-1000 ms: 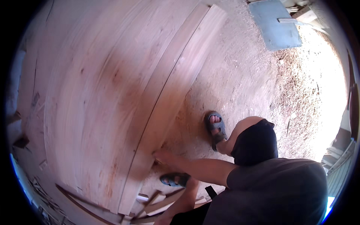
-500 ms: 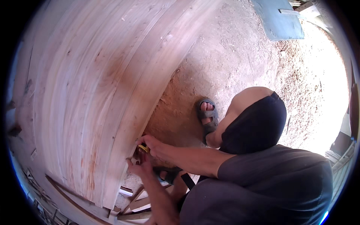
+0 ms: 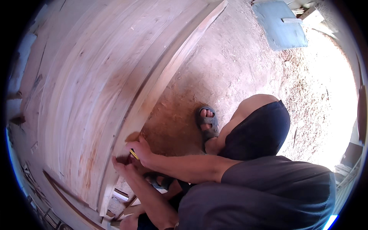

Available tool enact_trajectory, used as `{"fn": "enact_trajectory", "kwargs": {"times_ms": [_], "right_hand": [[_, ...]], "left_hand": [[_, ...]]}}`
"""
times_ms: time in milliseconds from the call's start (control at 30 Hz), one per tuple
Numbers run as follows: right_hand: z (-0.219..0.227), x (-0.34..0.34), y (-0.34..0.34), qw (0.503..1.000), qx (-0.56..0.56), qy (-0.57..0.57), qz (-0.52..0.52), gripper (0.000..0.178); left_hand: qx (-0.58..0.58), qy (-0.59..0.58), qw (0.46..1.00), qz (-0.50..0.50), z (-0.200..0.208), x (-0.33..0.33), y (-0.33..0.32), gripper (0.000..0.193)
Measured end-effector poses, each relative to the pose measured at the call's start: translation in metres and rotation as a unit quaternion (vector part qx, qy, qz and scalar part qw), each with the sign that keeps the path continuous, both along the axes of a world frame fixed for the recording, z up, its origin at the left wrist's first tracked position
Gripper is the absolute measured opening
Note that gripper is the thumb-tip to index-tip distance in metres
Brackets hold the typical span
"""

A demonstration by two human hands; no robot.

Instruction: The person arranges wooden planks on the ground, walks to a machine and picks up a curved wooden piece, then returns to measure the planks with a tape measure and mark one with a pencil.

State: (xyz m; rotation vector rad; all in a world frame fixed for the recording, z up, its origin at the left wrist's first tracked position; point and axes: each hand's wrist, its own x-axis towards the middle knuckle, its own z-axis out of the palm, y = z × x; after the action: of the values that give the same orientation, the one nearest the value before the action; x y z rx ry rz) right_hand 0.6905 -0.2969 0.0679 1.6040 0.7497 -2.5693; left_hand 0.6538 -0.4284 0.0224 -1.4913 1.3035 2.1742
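Note:
A long pale wooden plank [image 3: 147, 101] lies along the right edge of a broad surface of joined boards [image 3: 84, 99]. It stands tilted up, with a dark gap beside it. My left hand [image 3: 126, 168] is closed at the plank's near part, a fingertip over its top and the other fingers partly hidden. Just beyond it, my right hand [image 3: 143, 151] is closed round a small yellow-and-black thing [image 3: 133, 154], its kind too hidden to tell. The right hand also touches the plank's edge.
My sandalled foot [image 3: 207, 119] stands on the dusty floor [image 3: 180, 103] right of the plank. A blue-grey sheet [image 3: 278, 25] lies at the far right, near sunlit shavings [image 3: 310, 96]. Wood offcuts [image 3: 132, 211] are below the near end, and a long curved strip [image 3: 67, 195] lies at the lower left.
The plank has tilted up from the boards beside it, opening a dark gap. Both hands have moved left with it, the yellow-and-black thing still in the right. The view has shifted slightly.

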Motion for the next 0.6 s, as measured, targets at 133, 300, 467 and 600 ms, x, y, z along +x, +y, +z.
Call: {"fn": "enact_trajectory", "kwargs": {"times_ms": [133, 300, 467, 600], "right_hand": [[-0.015, -0.007, 0.003, 0.993, 0.104, 0.010, 0.053, 0.029], [0.008, -0.018, 0.007, 0.986, 0.126, 0.029, 0.103, 0.028], [0.005, -0.014, 0.016, 0.982, 0.154, 0.018, 0.112, 0.029], [-0.008, -0.018, 0.005, 0.971, 0.190, 0.018, 0.143, 0.036]], "left_hand": [[-0.094, 0.020, 0.995, -0.005, 0.017, -0.018, 0.035, 0.038], [0.002, -0.031, 0.999, 0.037, 0.004, -0.037, 0.011, 0.040], [0.035, -0.012, 0.999, 0.033, 0.027, -0.022, 0.045, 0.048], [0.016, 0.080, 0.997, -0.004, 0.014, -0.014, 0.033, 0.057]]}}
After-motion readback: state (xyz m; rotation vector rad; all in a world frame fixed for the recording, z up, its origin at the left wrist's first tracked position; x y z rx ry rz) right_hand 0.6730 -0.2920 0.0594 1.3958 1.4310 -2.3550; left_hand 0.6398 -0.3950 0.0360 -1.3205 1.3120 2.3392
